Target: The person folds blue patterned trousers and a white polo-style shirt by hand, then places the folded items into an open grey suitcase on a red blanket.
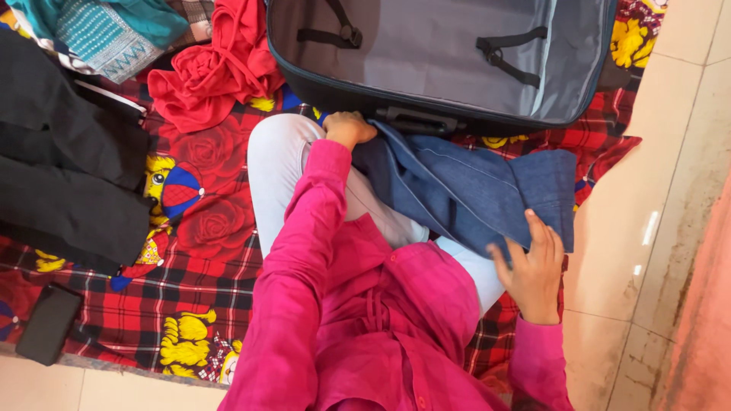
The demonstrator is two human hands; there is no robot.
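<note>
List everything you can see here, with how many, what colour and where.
suitcase: one, dark with grey lining, open, top centre
denim garment: one, blue, on the lap, below the suitcase
red cloth: one, red, crumpled, top left of centre
patterned fabric: one, teal, top left corner
black clothing: one pile, black, left side
phone: one, black, bottom left
blanket: one, red checked with roses, on the floor
left hand: gripping the denim by the suitcase
right hand: holding the denim's lower edge

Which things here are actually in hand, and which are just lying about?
In hand: blue denim garment, gripped by left hand and right hand; open suitcase just beyond it.

Lying about: red cloth, black clothes, teal fabric, dark phone, patterned blanket.
</note>
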